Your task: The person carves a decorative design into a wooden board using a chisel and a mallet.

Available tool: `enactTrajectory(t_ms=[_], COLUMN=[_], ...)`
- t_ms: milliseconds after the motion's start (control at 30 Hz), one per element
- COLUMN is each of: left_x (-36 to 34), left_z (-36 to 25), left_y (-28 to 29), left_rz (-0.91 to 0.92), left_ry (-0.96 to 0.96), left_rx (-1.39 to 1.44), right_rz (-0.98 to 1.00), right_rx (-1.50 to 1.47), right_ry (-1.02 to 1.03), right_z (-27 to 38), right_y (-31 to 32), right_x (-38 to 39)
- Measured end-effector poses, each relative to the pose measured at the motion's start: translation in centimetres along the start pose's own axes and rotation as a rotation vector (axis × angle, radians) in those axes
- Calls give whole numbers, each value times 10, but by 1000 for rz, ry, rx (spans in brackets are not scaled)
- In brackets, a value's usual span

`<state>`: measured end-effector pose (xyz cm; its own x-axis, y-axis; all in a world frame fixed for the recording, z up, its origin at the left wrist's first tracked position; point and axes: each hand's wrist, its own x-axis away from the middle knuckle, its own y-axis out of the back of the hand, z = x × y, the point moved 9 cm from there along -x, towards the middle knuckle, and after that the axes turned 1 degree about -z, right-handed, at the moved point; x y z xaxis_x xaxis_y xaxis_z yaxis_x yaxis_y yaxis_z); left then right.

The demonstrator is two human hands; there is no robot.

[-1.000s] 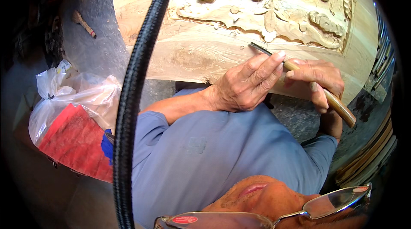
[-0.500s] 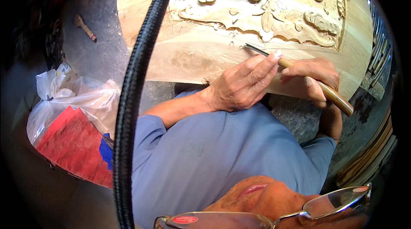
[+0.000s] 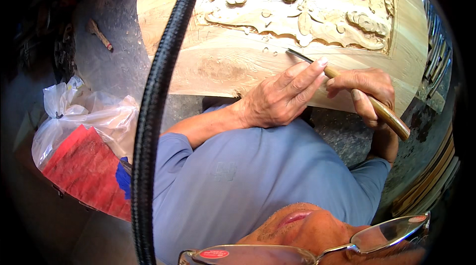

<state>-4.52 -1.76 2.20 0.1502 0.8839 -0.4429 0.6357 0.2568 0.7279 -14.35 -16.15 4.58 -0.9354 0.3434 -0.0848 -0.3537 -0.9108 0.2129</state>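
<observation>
Gripping carving tool (image 3: 331,72) right of upper centre: pinching near blade (image 3: 298,55) with fingers of left hand (image 3: 277,94), wrapping handle (image 3: 394,122) with those of right hand (image 3: 369,85). Best to steer left-handed, push shallowly, spare raised relief (image 3: 305,22) on wooden panel (image 3: 198,64), frame top.

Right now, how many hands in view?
2: left hand on the carving tool near its blade, right hand around its wooden handle. Some fingers are partly hidden.

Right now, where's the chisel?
The chisel is right of centre in the head view, gripped by the right hand, with its dark blade over the carved board.
</observation>
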Motion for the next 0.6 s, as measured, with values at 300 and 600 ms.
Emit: enactTrajectory(t_ms=[300, 600], left_x=[4, 4], left_z=[2, 3], left_y=[-2, -1], left_rz=[-38, -69], left_ry=[22, 21], left_rx=[25, -14], right_rz=[-19, -2], right_rx=[-46, -79], right_ry=[46, 97], right_z=[0, -2], right_y=[-5, -7], right_x=[-10, -15])
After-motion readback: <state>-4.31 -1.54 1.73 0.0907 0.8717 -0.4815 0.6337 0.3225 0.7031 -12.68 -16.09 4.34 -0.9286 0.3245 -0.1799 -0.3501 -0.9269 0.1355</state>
